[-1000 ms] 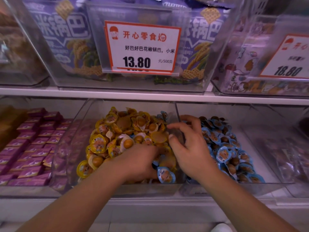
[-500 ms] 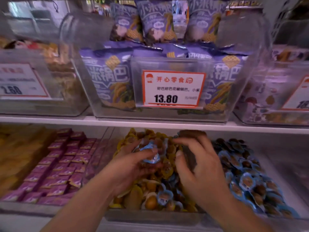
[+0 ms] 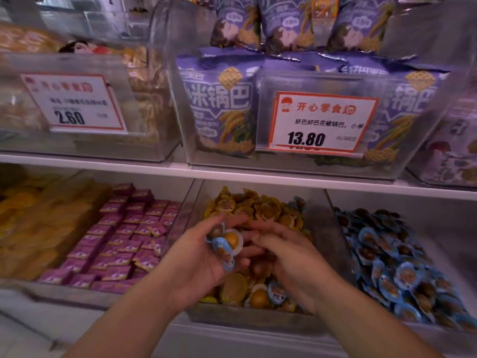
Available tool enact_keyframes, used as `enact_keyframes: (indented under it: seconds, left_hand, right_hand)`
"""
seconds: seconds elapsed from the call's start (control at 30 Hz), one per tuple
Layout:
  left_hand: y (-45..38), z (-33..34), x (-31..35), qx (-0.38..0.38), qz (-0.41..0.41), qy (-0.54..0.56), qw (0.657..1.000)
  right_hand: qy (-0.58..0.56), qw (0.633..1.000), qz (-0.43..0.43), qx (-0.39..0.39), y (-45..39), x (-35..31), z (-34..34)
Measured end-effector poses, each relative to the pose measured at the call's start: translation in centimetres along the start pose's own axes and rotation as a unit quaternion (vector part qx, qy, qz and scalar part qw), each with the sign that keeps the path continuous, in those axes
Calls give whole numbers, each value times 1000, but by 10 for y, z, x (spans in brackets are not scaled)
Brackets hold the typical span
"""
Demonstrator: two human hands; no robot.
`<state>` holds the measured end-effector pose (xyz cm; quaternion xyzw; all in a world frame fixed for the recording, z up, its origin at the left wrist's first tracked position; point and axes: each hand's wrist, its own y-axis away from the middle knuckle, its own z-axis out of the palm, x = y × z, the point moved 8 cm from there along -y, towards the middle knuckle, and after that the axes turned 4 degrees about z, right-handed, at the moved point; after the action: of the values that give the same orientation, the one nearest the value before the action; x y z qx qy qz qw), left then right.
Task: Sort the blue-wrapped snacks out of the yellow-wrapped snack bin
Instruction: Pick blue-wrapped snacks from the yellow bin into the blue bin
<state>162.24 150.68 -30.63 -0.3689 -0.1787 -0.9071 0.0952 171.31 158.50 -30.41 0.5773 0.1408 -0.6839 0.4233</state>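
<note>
The clear middle bin [image 3: 253,320] on the lower shelf holds a heap of yellow-wrapped snacks [image 3: 260,210]. A few blue-wrapped snacks [image 3: 276,293] lie among them near its front. My left hand [image 3: 198,257] is raised over this bin, palm up, cupping a small bunch of blue-wrapped snacks [image 3: 223,248]. My right hand [image 3: 291,257] is beside it, fingers bent towards the left palm; what its fingertips hold is hidden. The bin to the right is full of blue-wrapped snacks [image 3: 395,259].
A bin of purple packets [image 3: 121,239] stands left of the middle bin, orange packs [image 3: 33,218] further left. The upper shelf [image 3: 258,174] overhangs, carrying clear bins with price tags [image 3: 321,122] and purple bags [image 3: 219,104].
My left hand has come up out of the yellow bin with blue-wrapped snacks in its palm. My right hand moved in beside it. The view has tilted up and to the left.
</note>
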Motion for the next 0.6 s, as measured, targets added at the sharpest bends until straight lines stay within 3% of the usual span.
enact_keyframes:
  seconds: [0.13, 0.23, 0.33, 0.4, 0.5, 0.53, 0.6]
  left_hand:
    - [-4, -5, -1, 27, 0, -32, 999]
    - [-6, -7, 8, 78, 71, -36, 994]
    - [-4, -4, 14, 132, 171, -118, 969]
    - [4, 8, 21, 140, 273, -290, 907]
    - [11, 40, 19, 64, 391, -544, 740]
    - [8, 44, 15, 50, 390, -568, 723]
    - [1, 43, 10, 33, 371, -580, 724]
  right_hand:
    - [7, 997, -23, 72, -2, -4, -8]
    - [12, 993, -24, 112, 1, -3, -13]
    - [-74, 995, 38, 52, 7, 13, 3]
    - [-173, 980, 93, -23, 14, 17, 22]
    - [-267, 957, 96, -51, 18, 9, 25]
    - [-275, 956, 91, -46, 18, 6, 23]
    - [-240, 967, 77, -30, 18, 5, 18]
